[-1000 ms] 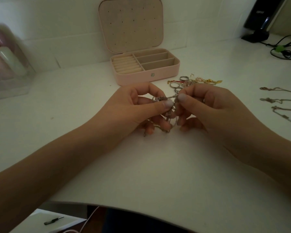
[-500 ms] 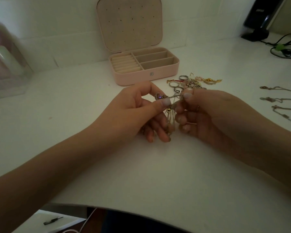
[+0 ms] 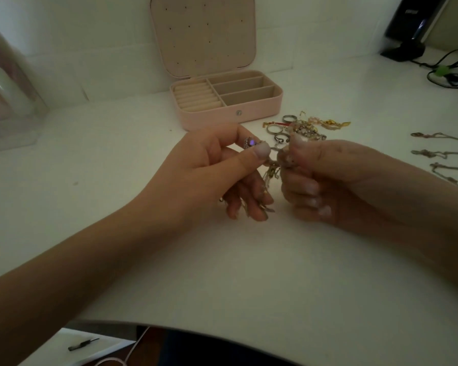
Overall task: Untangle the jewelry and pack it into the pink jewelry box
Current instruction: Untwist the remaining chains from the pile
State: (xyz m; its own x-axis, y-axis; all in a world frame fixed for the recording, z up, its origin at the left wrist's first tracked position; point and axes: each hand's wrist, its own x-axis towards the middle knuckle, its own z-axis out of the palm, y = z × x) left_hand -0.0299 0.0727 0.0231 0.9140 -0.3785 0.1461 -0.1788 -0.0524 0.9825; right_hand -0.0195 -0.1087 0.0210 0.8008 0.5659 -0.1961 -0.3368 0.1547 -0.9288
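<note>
Dim, murky light; right hand (image 3: 336, 180) smeared with blur, far-left clear container (image 3: 8, 101) blurred, wide-angle bending at table (image 3: 222, 273) edges.

Pink jewelry box (image 3: 230, 116) with beige lining, on a white table (image 3: 222, 273).

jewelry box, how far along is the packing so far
Done: the box stands open, its compartments looking empty; a few chains lie separated at right. In hand: left hand and right hand both pinch a tangle. Left: the pile of rings and chains, and all the packing.
</note>
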